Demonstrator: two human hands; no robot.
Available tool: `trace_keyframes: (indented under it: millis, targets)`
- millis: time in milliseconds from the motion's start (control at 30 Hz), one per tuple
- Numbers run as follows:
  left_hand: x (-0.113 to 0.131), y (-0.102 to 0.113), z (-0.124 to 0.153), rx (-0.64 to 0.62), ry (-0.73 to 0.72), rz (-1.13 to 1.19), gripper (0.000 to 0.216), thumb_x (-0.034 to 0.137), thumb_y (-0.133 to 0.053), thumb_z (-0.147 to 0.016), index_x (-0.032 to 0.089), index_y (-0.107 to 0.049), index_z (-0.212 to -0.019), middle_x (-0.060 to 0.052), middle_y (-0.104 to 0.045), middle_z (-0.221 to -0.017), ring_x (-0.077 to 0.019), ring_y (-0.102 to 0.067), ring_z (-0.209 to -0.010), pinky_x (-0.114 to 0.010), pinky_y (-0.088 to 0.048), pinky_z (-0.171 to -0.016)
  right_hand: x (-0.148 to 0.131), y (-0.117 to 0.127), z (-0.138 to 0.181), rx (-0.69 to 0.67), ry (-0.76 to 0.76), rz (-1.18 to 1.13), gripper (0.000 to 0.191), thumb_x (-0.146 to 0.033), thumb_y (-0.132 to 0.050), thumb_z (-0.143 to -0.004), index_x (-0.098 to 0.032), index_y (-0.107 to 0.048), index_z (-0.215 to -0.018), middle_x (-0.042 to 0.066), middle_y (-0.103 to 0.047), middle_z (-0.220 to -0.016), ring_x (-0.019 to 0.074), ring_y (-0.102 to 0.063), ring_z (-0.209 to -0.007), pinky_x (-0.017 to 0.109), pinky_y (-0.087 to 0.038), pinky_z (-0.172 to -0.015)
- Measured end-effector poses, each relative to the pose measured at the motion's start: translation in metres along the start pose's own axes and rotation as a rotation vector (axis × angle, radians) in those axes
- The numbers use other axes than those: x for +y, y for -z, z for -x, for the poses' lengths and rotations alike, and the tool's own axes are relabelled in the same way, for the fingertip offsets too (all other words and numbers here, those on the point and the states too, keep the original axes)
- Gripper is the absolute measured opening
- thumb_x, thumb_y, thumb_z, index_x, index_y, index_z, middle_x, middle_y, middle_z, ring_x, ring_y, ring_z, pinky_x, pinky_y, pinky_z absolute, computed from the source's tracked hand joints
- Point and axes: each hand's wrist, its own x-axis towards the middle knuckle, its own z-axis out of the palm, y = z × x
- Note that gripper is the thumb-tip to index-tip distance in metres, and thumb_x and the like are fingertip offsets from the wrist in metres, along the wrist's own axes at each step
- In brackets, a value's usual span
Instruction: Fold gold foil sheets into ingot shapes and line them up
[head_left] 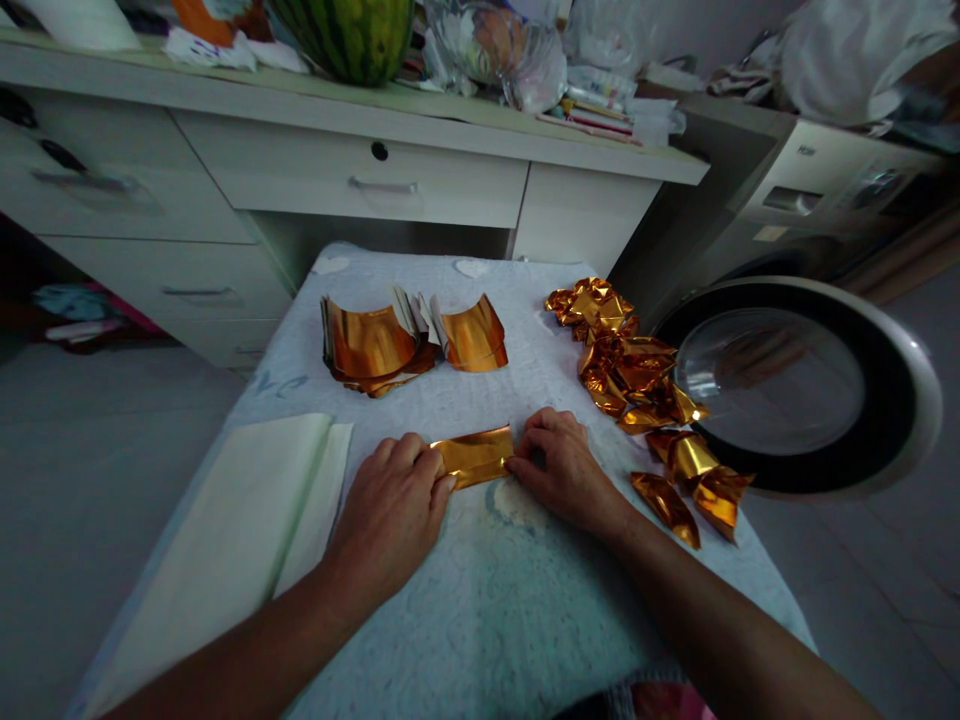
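A small strip of gold foil paper (478,455) lies on the cloth-covered table between my hands, its near edge folded up. My left hand (397,500) pinches the strip's left end, thumb along the near edge. At the right end, my right hand (561,462) has its fingers curled with the thumb and fingertips on the lower corner. Beyond them stand two stacks of curved gold foil sheets, a larger left stack (367,345) and a smaller right stack (474,335). Folded gold foil pieces (630,365) are heaped along the table's right side.
Pale paper sheets (225,510) lie at the table's left. The patterned tablecloth (480,620) covers the table. Behind it is a white drawer cabinet (360,180) bearing a watermelon (345,35) and plastic bags. An open washing machine door (795,385) stands close on the right.
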Motion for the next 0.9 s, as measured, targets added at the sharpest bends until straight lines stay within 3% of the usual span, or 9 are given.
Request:
trace_keyframes:
  millis: [300, 433, 667, 900]
  targets:
    - [0.0003, 0.0001, -0.0011, 0.012, -0.013, -0.015, 0.016, 0.023, -0.050, -0.093, 0.018, -0.060, -0.081, -0.007, -0.056, -0.088, -0.0254, -0.051, -0.086, -0.041, -0.045, -0.078, -0.0057, 0.0024, 0.0008, -0.019, -0.019, 0.025, 0.010, -0.024, -0.071, -0.081, -0.020, -0.062, -0.079, 0.005, -0.057, -0.095, 0.0231, -0.047, -0.095, 0.041, -0.035, -0.084]
    - [0.0000, -0.0005, 0.0000, 0.027, -0.016, -0.020, 0.016, 0.023, -0.050, -0.093, 0.018, -0.060, -0.082, -0.007, -0.056, -0.088, -0.0248, -0.052, -0.086, -0.041, -0.045, -0.078, -0.0069, 0.0037, 0.0028, -0.032, -0.007, 0.017, 0.026, -0.035, -0.077, -0.076, -0.021, -0.059, -0.089, 0.004, -0.056, -0.098, 0.0249, -0.046, -0.097, 0.041, -0.036, -0.085]
    - [0.0012, 0.0006, 0.0006, 0.008, -0.007, -0.027, 0.017, 0.024, -0.048, -0.094, 0.017, -0.061, -0.084, -0.008, -0.057, -0.090, -0.0262, -0.052, -0.088, -0.042, -0.046, -0.078, -0.0049, -0.0002, 0.0013, -0.026, -0.027, -0.009, 0.010, -0.027, -0.069, -0.083, -0.021, -0.062, -0.087, 0.004, -0.056, -0.097, 0.0240, -0.046, -0.097, 0.041, -0.035, -0.085]
    - [0.0020, 0.0017, 0.0005, 0.014, -0.009, -0.031, 0.017, 0.023, -0.049, -0.094, 0.017, -0.062, -0.085, -0.009, -0.058, -0.090, -0.0264, -0.052, -0.088, -0.042, -0.045, -0.079, -0.0101, 0.0011, -0.0004, -0.035, -0.066, 0.011, 0.011, -0.028, -0.070, -0.082, -0.020, -0.063, -0.085, 0.006, -0.056, -0.097, 0.0244, -0.046, -0.097, 0.042, -0.035, -0.086]
